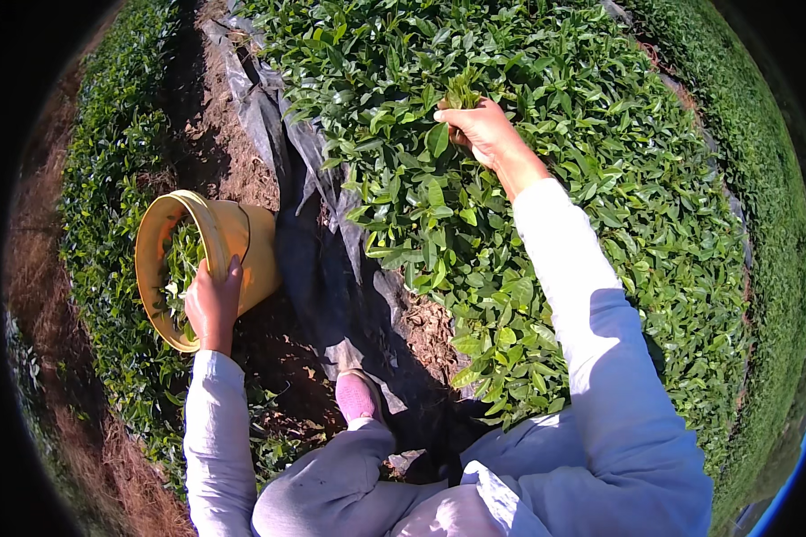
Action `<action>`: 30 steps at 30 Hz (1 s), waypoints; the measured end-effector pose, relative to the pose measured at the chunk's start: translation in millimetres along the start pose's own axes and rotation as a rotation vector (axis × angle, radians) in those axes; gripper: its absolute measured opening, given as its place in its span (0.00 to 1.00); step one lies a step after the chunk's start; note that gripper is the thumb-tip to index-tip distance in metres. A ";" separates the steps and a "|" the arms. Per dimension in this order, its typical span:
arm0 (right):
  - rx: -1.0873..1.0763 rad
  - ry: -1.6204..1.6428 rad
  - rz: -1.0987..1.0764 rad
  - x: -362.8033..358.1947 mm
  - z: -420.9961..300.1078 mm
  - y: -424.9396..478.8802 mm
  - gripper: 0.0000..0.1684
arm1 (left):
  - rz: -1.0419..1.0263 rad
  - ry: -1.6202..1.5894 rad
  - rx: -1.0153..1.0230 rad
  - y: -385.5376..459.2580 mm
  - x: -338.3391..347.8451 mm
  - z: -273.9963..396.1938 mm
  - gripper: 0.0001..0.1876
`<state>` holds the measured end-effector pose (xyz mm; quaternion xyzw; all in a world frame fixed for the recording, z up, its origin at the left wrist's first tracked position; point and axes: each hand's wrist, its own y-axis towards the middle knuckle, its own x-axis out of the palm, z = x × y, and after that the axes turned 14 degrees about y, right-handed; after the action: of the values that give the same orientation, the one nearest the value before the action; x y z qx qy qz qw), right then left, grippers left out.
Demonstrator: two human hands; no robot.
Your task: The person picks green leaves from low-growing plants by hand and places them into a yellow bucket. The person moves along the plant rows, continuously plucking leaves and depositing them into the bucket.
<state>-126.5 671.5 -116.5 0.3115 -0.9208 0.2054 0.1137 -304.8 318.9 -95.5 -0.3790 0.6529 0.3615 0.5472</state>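
My left hand [213, 299] grips the near rim of a yellow plastic bucket [260, 252], which tilts with its mouth towards the left. Plucked green leaves [185, 258] lie inside it, partly hidden by the rim and my hand. Over the top of a leafy bush that looks like tea [403, 188], my right hand [477, 131] holds a small bunch of pale green shoots [463, 90] between thumb and fingers. Its fingertips are partly hidden by the shoots and by a broad leaf in front of them.
Dark plastic sheeting [309, 268] runs along the soil path between the hedge rows. My foot in a pink shoe [357, 396] stands on it. Another hedge row [107, 188] lies left behind the bucket, and one more [772, 221] curves along the right rim. Dry leaves [433, 335] cover the ground beside the bush.
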 end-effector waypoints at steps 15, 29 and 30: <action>0.046 0.073 -0.491 48.9 14.5 -77.9 0.09 | -0.016 -0.033 0.002 1.6 -5.6 2.7 0.21; 0.360 0.090 -0.024 -52.3 6.4 -136.8 0.11 | -0.019 -0.031 0.021 -1.6 -2.2 0.7 0.21; 0.352 0.085 0.043 -71.1 4.2 -131.8 0.10 | -0.019 -0.033 0.018 -1.3 -1.7 0.0 0.21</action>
<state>10.4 611.9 -103.7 0.2979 -0.8715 0.3786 0.0920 -303.4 318.4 -93.9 -0.3742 0.6433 0.3566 0.5648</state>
